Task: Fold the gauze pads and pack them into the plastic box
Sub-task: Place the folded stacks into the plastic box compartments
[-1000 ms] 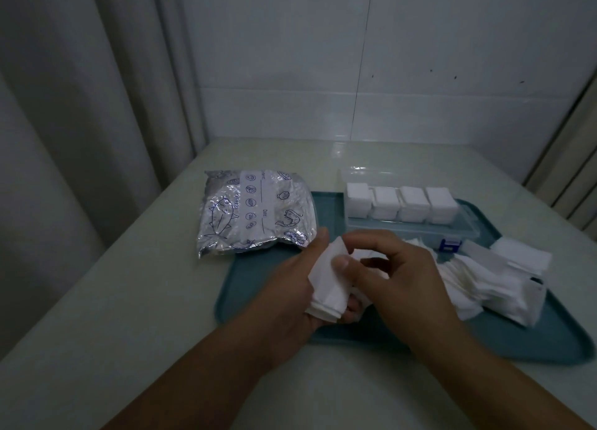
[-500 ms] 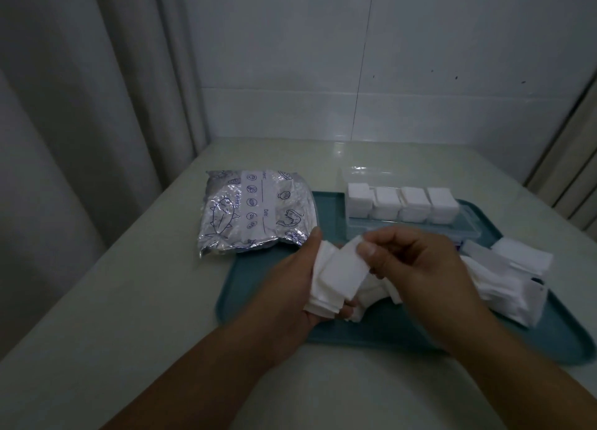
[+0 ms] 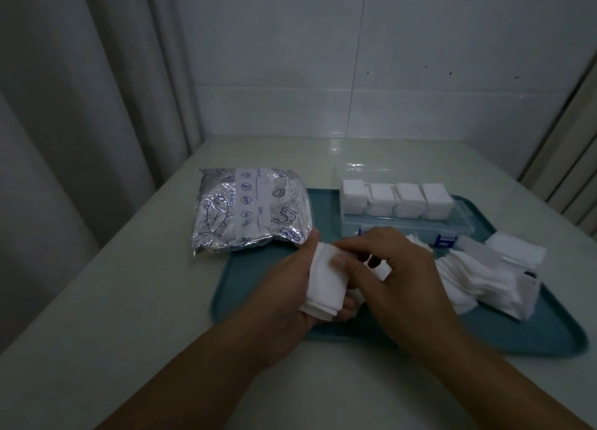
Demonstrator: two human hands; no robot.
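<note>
Gauze pads [image 3: 326, 279], soft white squares folded into a thick stack, are sitting in my hands above the near part of a tray. Under everything, the pale smooth table [image 3: 97, 300] is running off the frame on every side. On it, the teal plastic tray [image 3: 517, 336] with rounded corners is bearing most of the goods. A crinkled silver foil bag [image 3: 252, 210], printed with blue sea-creature drawings, is lying half over the tray's left rim. At the far edge, the clear plastic box [image 3: 403, 226] is showing four blocks of packed white gauze; my knuckles are covering part of its front wall. A loose heap of unfolded gauze [image 3: 484, 274] is spilling across the tray's right side. My left hand [image 3: 290, 287] is cupping the stack, fingers curled beneath it. My right hand [image 3: 397, 278] is pinching the stack's top layer with thumb and forefinger; its other fingers are hidden.
</note>
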